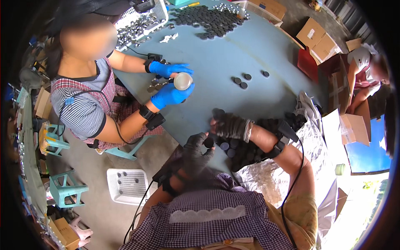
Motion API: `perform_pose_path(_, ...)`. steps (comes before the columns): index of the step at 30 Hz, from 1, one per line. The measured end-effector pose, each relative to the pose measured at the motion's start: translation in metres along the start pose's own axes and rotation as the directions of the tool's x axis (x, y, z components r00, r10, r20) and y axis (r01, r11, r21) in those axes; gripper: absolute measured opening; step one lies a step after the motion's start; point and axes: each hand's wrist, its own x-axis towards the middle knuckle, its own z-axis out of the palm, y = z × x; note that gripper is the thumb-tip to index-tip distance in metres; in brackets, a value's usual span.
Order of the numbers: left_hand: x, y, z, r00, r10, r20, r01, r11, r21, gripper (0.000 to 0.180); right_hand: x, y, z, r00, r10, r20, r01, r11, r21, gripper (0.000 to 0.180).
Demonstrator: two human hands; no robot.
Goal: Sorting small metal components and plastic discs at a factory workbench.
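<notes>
My left hand [196,152], in a dark fingerless glove, pinches a small round black cap [208,143] between thumb and fingers at the near table edge. Just to its right, my right hand [231,126], gloved the same way with bare fingertips, is curled palm down; whatever its fingers hold is hidden. Past its fingertips lies a dark, blurred cap-like piece [218,113]. Under and beside my right wrist spreads a pile of black caps [241,155], partly covered by my arm.
A co-worker in blue gloves holds a pale round piece [183,81] across the blue-grey table [266,46]. Black caps [208,18] and a white basket [160,12] stand at the far side. Loose caps [243,85] lie mid-table. Silvery sheeting [266,179] hangs right; another person bends over boxes.
</notes>
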Motion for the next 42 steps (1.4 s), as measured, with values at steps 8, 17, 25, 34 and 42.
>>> perform_pose_path(8,0.013,-0.002,-0.008,0.993,0.088,-0.073,-0.092,0.994,-0.053,0.05,-0.004,-0.021,0.008,0.952,0.195,0.236,-0.291,0.814,0.503,0.028)
perform_pose_path(17,0.01,-0.014,-0.018,0.994,-0.109,0.023,0.109,0.915,-0.389,0.055,0.003,-0.017,0.006,0.93,0.145,0.337,-0.344,0.663,0.665,0.032)
perform_pose_path(25,0.016,-0.02,-0.018,0.996,-0.087,0.001,0.084,0.969,-0.233,0.055,-0.001,-0.006,0.017,0.985,0.136,0.108,-0.172,0.681,0.711,0.046)
perform_pose_path(34,0.021,-0.034,-0.015,0.992,-0.125,-0.021,0.118,0.971,-0.21,0.058,0.011,0.001,0.014,0.929,0.261,0.264,-0.37,0.7,0.611,0.031)
perform_pose_path(42,0.034,-0.039,-0.018,0.994,-0.026,-0.108,0.018,0.997,-0.074,0.055,0.062,0.037,0.027,0.985,-0.113,0.13,0.076,0.963,0.259,0.019)
